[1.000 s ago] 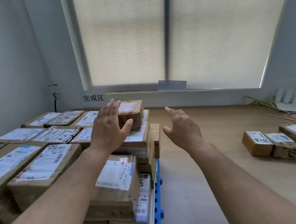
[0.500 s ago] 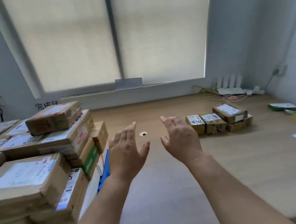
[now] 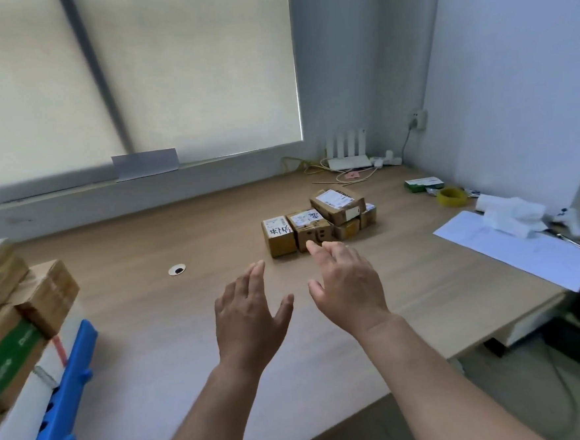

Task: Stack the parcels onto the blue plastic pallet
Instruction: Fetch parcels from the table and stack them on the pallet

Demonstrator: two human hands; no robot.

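On the far half of the tabletop [image 3: 151, 315], a small cluster of parcels [image 3: 319, 223] sits ahead of you: brown cardboard boxes with white labels, pressed side by side, one labelled box [image 3: 337, 201] lying on top of the others. At the left edge of the view stands the blue pallet [image 3: 59, 401], with a stack of parcels [image 3: 43, 295] on it, among them a box with green tape [image 3: 6, 360]. The stack and the cluster are well apart.

Nearer you, over bare wood, you hold both hands out, backs up. Your left hand [image 3: 250, 317] is released, fingers straight and together, thumb spread, grasping nothing. Your right hand [image 3: 348, 284] is likewise released and empty. Its fingertips lie over the front of the cluster in this view; whether they touch a box cannot be told.

A round cable hole [image 3: 176, 269] marks the tabletop to the left of the hands. To the right lie a white sheet of paper [image 3: 520, 248], a crumpled white tissue [image 3: 511, 213], a yellow roll of tape [image 3: 452, 196] and a green-and-white packet [image 3: 423, 183]. A white router [image 3: 348, 162] sits in the far corner, beside the drawn window blind [image 3: 168, 73].
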